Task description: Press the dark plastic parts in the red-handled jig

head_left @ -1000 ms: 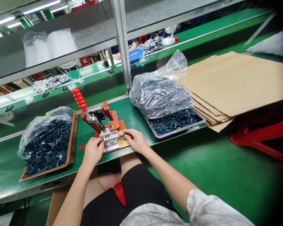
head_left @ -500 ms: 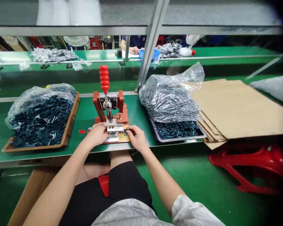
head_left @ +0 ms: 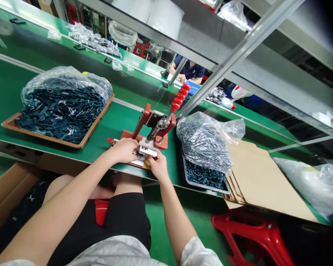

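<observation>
The toggle press (head_left: 161, 122) stands near the tabletop's (head_left: 124, 117) near edge, between a brown tray (head_left: 78, 146) and a grey tray (head_left: 207, 189), presumably for easy reach, left hand (head_left: 124, 150) and right hand (head_left: 159, 164) curled narrowly either side of its metal block (head_left: 148, 150), any grip hidden.

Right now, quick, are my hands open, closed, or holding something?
Left hand: fingers curled beside the metal block; hold can't be told.
Right hand: fingers bent near the metal block; hold can't be told.
</observation>
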`<action>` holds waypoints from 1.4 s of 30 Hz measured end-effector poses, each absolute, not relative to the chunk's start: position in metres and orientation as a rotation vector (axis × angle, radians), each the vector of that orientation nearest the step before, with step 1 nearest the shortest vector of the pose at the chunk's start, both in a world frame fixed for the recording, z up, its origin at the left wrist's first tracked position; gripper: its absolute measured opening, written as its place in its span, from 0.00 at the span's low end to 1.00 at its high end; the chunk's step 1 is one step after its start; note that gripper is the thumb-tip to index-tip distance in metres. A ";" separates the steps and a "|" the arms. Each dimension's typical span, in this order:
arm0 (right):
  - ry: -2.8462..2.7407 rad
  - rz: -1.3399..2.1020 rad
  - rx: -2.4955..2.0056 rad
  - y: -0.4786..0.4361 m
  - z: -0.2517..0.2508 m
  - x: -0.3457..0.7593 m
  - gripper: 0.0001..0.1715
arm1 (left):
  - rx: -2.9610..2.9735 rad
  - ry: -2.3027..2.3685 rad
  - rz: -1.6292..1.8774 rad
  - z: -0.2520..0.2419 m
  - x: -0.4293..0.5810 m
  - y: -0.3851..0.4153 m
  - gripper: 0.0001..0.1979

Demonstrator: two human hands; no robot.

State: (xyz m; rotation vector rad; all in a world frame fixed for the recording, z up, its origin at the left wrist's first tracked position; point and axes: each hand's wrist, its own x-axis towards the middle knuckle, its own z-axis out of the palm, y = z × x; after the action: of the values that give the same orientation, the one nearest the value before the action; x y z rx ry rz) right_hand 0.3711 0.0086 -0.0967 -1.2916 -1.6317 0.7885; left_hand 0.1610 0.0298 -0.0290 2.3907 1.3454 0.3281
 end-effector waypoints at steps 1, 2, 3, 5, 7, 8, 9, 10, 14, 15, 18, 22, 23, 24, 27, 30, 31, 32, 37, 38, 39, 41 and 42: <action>-1.623 0.812 -1.297 0.009 -0.099 0.371 0.12 | 2.383 1.358 0.343 -0.030 0.162 0.029 0.14; -1.624 0.822 -1.301 0.010 -0.100 0.370 0.12 | 2.376 1.369 0.351 -0.031 0.162 0.028 0.14; -1.633 0.821 -1.301 0.009 -0.101 0.370 0.13 | 2.370 1.376 0.356 -0.032 0.163 0.028 0.14; -1.663 0.802 -1.289 0.008 -0.101 0.368 0.13 | 2.355 1.377 0.365 -0.033 0.163 0.028 0.15; -1.688 0.775 -1.287 0.007 -0.101 0.364 0.12 | 2.342 1.362 0.371 -0.033 0.162 0.028 0.14; -1.691 0.760 -1.294 0.007 -0.100 0.362 0.12 | 2.339 1.354 0.376 -0.034 0.162 0.028 0.14; -1.689 0.744 -1.305 0.006 -0.100 0.361 0.12 | 2.336 1.344 0.384 -0.033 0.162 0.028 0.14; -1.684 0.728 -1.315 0.006 -0.100 0.359 0.12 | 2.334 1.336 0.393 -0.033 0.161 0.028 0.13; -1.706 0.638 -1.332 0.005 -0.100 0.359 0.12 | 2.330 1.316 0.415 -0.034 0.161 0.027 0.12; -1.724 0.611 -1.328 0.004 -0.101 0.359 0.11 | 2.329 1.314 0.420 -0.034 0.161 0.026 0.12; -1.732 0.549 -1.317 0.001 -0.103 0.360 0.09 | 2.324 1.309 0.432 -0.034 0.160 0.026 0.13; -1.713 0.578 -1.330 0.002 -0.105 0.360 0.10 | 2.334 1.303 0.421 -0.033 0.159 0.026 0.13; -1.715 0.607 -1.327 0.004 -0.105 0.360 0.10 | 2.342 1.301 0.418 -0.033 0.159 0.026 0.13; -1.717 0.637 -1.321 0.005 -0.104 0.360 0.11 | 2.349 1.301 0.417 -0.033 0.159 0.025 0.12; -1.720 0.702 -1.303 0.009 -0.100 0.361 0.10 | 2.368 1.288 0.442 -0.036 0.157 0.023 0.11; -1.787 0.693 -1.261 0.008 -0.097 0.360 0.08 | 2.410 1.286 0.485 -0.039 0.155 0.018 0.09; -1.814 0.669 -1.241 0.007 -0.097 0.359 0.08 | 2.431 1.279 0.489 -0.039 0.154 0.017 0.09; -1.835 0.637 -1.225 0.005 -0.097 0.359 0.08 | 2.453 1.268 0.484 -0.040 0.153 0.016 0.09; -1.807 0.495 -1.210 0.001 -0.098 0.354 0.11 | 2.548 1.230 0.408 -0.037 0.154 0.019 0.08; -1.803 0.480 -1.198 0.001 -0.098 0.354 0.12 | 2.563 1.236 0.393 -0.036 0.155 0.020 0.08; -1.807 0.470 -1.185 0.001 -0.097 0.354 0.13 | 2.581 1.243 0.383 -0.035 0.156 0.020 0.08; -1.831 0.447 -1.153 0.002 -0.096 0.354 0.14 | 2.638 1.244 0.388 -0.035 0.158 0.016 0.08; -1.839 0.433 -1.135 0.003 -0.096 0.354 0.15 | 2.681 1.237 0.411 -0.036 0.158 0.012 0.08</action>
State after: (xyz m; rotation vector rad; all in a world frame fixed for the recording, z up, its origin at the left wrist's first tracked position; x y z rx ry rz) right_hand 0.3544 0.0027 -0.0957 -1.1346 -1.8389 0.4328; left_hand 0.1584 0.0122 -0.0361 2.6814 1.2368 0.4111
